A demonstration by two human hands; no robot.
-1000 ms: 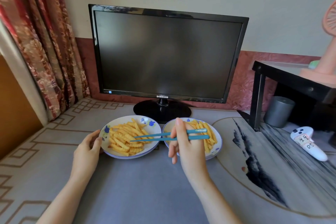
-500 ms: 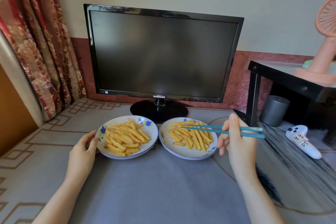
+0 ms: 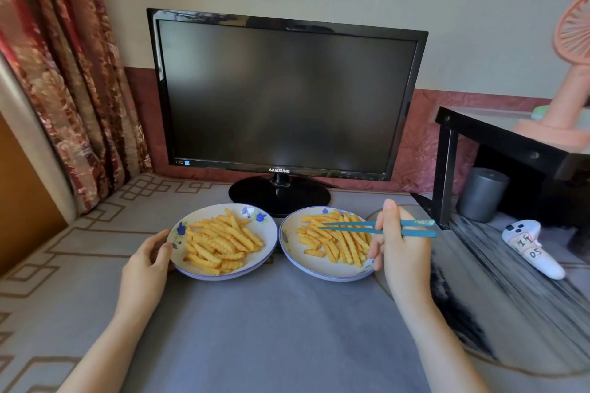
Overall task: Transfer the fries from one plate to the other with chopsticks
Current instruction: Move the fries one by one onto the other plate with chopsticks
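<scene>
While your right hand (image 3: 403, 254) clamps the chopsticks (image 3: 351, 229), tips parted above the fries (image 3: 344, 242) on the right plate (image 3: 319, 271), the left plate (image 3: 258, 262) lies leftward along their axis, gripped by your left hand (image 3: 147, 265).

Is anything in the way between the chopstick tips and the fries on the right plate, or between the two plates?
Nothing visible. The chopsticks, in the right hand grip, have their tips over the fries on the right plate. The left plate sits directly beside it; the left hand holds its outer rim.
</scene>
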